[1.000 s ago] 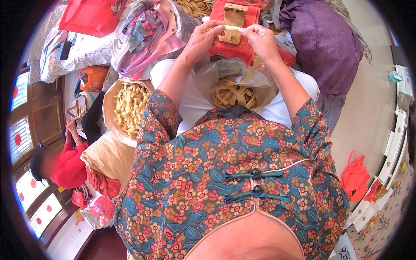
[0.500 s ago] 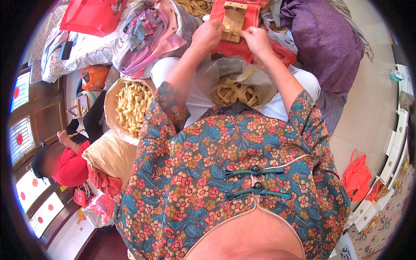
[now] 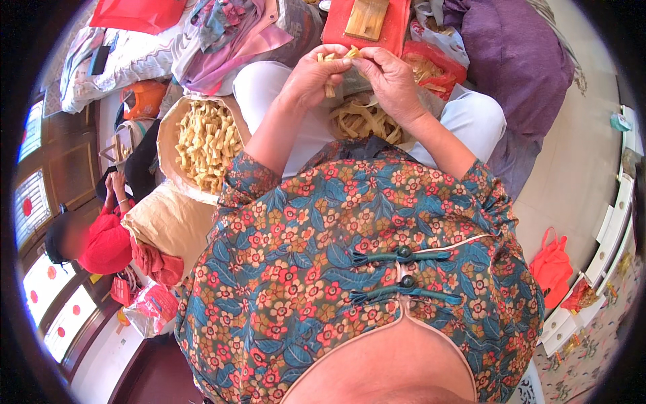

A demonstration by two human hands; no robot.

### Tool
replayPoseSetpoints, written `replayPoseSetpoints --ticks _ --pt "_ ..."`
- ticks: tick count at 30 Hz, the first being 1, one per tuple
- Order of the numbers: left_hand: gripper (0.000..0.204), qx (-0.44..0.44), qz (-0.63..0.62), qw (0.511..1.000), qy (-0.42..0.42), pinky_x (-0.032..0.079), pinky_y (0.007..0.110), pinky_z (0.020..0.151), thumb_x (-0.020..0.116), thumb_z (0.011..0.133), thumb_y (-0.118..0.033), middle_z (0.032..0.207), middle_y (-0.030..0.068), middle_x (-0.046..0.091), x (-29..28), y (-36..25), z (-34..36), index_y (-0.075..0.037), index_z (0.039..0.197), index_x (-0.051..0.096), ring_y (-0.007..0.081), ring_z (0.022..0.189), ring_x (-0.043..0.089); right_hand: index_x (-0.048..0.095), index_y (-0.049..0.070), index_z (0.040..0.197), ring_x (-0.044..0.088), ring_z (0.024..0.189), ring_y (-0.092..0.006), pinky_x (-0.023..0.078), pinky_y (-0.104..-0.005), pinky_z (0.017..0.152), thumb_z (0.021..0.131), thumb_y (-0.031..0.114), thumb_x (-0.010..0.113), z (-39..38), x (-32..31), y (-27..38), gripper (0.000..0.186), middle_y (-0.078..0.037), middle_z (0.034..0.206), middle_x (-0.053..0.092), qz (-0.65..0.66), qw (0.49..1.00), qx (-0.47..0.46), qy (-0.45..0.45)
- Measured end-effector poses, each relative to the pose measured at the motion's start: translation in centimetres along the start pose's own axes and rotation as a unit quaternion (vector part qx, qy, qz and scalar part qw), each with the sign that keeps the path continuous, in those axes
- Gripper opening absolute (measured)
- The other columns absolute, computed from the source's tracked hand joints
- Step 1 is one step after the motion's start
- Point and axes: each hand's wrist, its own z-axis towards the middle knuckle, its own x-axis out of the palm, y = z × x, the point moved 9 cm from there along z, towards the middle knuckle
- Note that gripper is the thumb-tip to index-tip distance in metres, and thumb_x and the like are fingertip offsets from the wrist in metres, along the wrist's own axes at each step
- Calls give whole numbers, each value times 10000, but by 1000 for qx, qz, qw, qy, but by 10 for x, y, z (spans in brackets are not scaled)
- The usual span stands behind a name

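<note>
My left hand [image 3: 311,79] is closed around a small knot of pale yellow strips [image 3: 330,87], which looks like dried tofu skin. Its end sticks out below the fingers. The fingertips of my right hand [image 3: 390,82] pinch the top of the same knot, close against the left fingers. Just beyond lies a wooden block [image 3: 367,19] on a red cloth [image 3: 334,32], with neither hand on it. Below my hands, between my legs, a clear plastic bag holds loose flat yellow strips [image 3: 363,124].
At the left stands a wide paper-lined container [image 3: 165,145] heaped with finished-looking knots [image 3: 208,145]. A red plastic bag [image 3: 441,64] with strips lies right of my hands, beside purple fabric [image 3: 515,74]. Another person in a red top [image 3: 108,242] sits at the far left.
Both hands have come off the wooden block and drawn nearer to me, now holding a knot of strips. The other person's hands have come together.
</note>
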Motion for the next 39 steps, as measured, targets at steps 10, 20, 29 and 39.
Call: replayPoseSetpoints --ticks 10,20,29,39 --pt "256 -26 235 968 -86 261 165 396 513 893 -328 675 -33 515 5 3 -21 -93 958 593 30 473 360 598 1 918 613 753 -186 485 -277 671 817 83 612 8 -14 12 131 -112 821 620 -35 996 -52 -56" --pt "185 -125 -74 988 -56 220 152 336 535 879 -298 636 -65 477 23 21 -25 -135 793 532 16 441 374 600 10 887 589 733 -219 464 -286 652 821 117 607 -17 23 15 125 -105 806 602 21 997 -22 78" --pt "124 -36 210 977 15 357 207 449 528 870 -185 675 -36 528 25 15 -22 -85 853 599 85 515 475 561 16 857 588 633 -223 450 -315 589 870 166 540 7 9 17 152 -154 714 583 -23 999 -21 6" --pt "268 485 523 684 -151 492 349 691 512 730 5 963 79 601 67 -82 -77 -118 950 605 275 816 603 547 51 824 534 516 -119 445 -288 465 891 217 519 -10 34 -30 181 -11 658 563 365 872 318 71"
